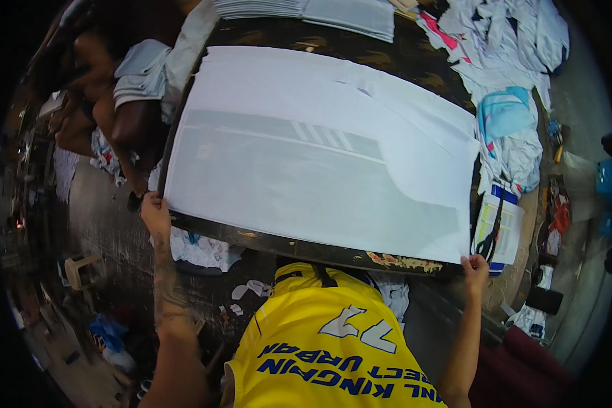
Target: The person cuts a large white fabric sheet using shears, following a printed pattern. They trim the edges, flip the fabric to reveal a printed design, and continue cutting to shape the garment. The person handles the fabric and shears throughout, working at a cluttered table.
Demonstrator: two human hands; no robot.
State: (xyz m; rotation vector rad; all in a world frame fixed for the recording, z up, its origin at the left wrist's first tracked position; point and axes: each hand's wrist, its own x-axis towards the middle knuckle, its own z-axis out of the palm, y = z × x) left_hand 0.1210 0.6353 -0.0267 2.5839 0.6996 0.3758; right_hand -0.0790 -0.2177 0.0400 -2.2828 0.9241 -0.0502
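Observation:
A large white fabric sheet [279, 170] lies over the dark worn table [265, 243], with a pale grey shape and slanted stripes showing on it. My left hand [155, 209] pinches the sheet's near left corner at the table edge. My right hand [474, 268] pinches the near right corner. Just right of that corner, black scissors [486, 241] lie on printed papers [506, 231].
White garment pieces [496, 34] and a light blue cloth [503, 112] pile along the right. Folded sheets [347, 17] sit at the back. Another person's bare arm and leg [95, 81] are at upper left, beside folded cloth [143, 71]. A plastic stool [81, 272] stands lower left.

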